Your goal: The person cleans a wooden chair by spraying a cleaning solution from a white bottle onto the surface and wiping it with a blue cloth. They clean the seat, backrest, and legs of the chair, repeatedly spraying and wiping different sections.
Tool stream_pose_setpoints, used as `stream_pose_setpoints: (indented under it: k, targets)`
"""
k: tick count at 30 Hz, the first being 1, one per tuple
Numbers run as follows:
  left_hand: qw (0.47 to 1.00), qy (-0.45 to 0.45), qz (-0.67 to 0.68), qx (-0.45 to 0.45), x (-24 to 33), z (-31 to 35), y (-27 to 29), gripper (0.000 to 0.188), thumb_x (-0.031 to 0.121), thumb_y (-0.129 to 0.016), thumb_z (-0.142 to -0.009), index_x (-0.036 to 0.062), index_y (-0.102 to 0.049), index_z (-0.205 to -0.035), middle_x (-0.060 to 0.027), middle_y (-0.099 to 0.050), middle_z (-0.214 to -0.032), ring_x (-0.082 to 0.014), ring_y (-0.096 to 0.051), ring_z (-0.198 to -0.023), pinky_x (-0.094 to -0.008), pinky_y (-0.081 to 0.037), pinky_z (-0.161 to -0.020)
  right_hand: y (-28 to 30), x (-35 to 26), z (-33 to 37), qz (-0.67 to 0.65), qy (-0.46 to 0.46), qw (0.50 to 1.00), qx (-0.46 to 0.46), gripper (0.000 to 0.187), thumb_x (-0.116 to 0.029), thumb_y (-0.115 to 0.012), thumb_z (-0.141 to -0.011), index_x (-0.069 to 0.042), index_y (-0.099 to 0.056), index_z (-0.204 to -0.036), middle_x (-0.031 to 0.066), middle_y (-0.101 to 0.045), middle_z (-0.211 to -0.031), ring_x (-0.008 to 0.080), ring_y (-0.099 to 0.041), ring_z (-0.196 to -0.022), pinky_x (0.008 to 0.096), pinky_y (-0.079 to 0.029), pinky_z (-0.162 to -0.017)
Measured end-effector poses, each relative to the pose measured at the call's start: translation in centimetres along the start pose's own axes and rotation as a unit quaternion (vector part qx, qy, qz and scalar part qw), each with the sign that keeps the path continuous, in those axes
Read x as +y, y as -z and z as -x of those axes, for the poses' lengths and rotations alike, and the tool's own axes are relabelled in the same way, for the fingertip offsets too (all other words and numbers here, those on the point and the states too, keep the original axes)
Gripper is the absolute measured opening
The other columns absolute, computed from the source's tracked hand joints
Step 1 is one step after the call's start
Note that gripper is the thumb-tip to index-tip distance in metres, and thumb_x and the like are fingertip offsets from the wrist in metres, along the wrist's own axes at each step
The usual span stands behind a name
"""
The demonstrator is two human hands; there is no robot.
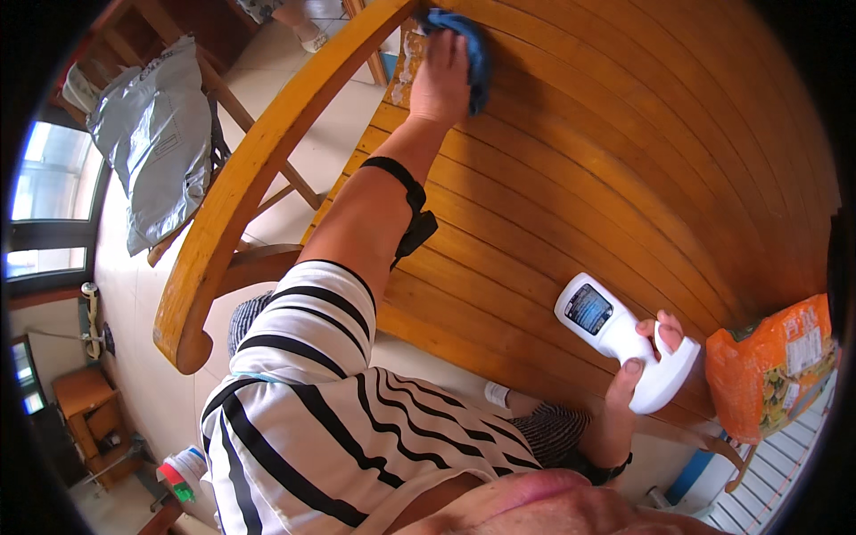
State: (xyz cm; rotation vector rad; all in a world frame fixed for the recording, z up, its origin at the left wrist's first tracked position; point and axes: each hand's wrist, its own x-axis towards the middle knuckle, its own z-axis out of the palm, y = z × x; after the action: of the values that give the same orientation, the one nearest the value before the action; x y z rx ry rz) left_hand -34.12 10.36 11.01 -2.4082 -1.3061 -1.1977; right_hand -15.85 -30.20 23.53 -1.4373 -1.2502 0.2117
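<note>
At the far end of the wooden bench seat [499,214], my left hand [440,82] presses a blue cloth [478,62] against the slats, fingers closed over it. White foam [403,76] lies on the wood just left of the cloth. My right hand [624,383] grips a white spray bottle [621,332] by its head, above the near right part of the bench. The bottle is tilted, its dark label facing up. Part of the cloth is hidden under my left hand.
A curved wooden armrest [259,169] runs along the bench's left side. Beyond it a grey plastic bag [160,134] rests on a wooden chair. An orange package [771,366] stands at the right, beside a white slatted rack [785,464]. Someone's foot [314,40] shows at the top.
</note>
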Motion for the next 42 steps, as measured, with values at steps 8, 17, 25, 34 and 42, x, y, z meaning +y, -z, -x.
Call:
stream_pose_setpoints:
  k: [8,17,25,34,42]
  targets:
    - [0.912,0.316,0.23,0.124,-0.9,-3.7,0.6,0.064,0.01,-0.065,-0.081,-0.0076,-0.036,-0.136,-0.0274,-0.032,-0.145,-0.0434,-0.035,-0.132,-0.0455,-0.034,-0.108,-0.1,-0.2,-0.2,-0.01,-0.025,1.0,-0.006,0.058,-0.044,-0.07,-0.083,-0.009,-0.045,-0.123,0.0117,-0.044,-0.125,0.0206,-0.052,-0.1,0.0377,-0.045,-0.087]
    - [0.963,0.148,-0.218,0.052,-2.5,-1.5,-2.2,0.056,0.009,-0.055,-0.085,-0.0079,-0.04,-0.137,-0.0285,-0.039,-0.14,-0.0423,-0.039,-0.13,-0.0477,-0.032,-0.109,0.3,-0.2,-0.2,0.035,0.003,0.999,-0.028,0.057,-0.04,-0.064,-0.087,-0.007,-0.042,-0.127,0.015,-0.044,-0.126,0.0233,-0.051,-0.097,0.04,-0.044,-0.086]
    - [0.994,0.065,-0.044,-0.07,-1.2,5.2,2.2,0.07,0.013,-0.073,-0.07,-0.001,-0.045,-0.132,-0.0231,-0.043,-0.139,-0.0406,-0.042,-0.127,-0.0472,-0.035,-0.107,-0.1,-0.7,-0.6,0.04,-0.005,0.998,-0.05,0.054,-0.039,-0.062,-0.087,-0.008,-0.041,-0.126,0.0144,-0.046,-0.124,0.0238,-0.051,-0.098,0.0422,-0.043,-0.088]
    - [0.987,0.147,-0.025,-0.057,0.3,5.8,0.5,0.058,0.024,-0.07,-0.073,-0.0096,-0.053,-0.118,-0.0315,-0.046,-0.131,-0.0452,-0.041,-0.126,-0.0487,-0.032,-0.108,-0.7,-0.4,-0.7,0.011,0.01,0.999,-0.047,0.053,-0.035,-0.061,-0.087,-0.008,-0.042,-0.127,0.0148,-0.046,-0.125,0.0234,-0.051,-0.1,0.0432,-0.04,-0.093]
    - [0.967,0.24,-0.037,-0.074,-4.7,5.8,2.1,0.054,0.026,-0.07,-0.072,-0.0037,-0.053,-0.114,-0.0246,-0.053,-0.124,-0.039,-0.051,-0.115,-0.0447,-0.043,-0.097,-0.2,-0.3,-0.2,0.0,0.002,0.999,-0.033,0.05,-0.029,-0.061,-0.087,-0.008,-0.042,-0.128,0.0151,-0.046,-0.126,0.0234,-0.049,-0.102,0.0434,-0.039,-0.095]
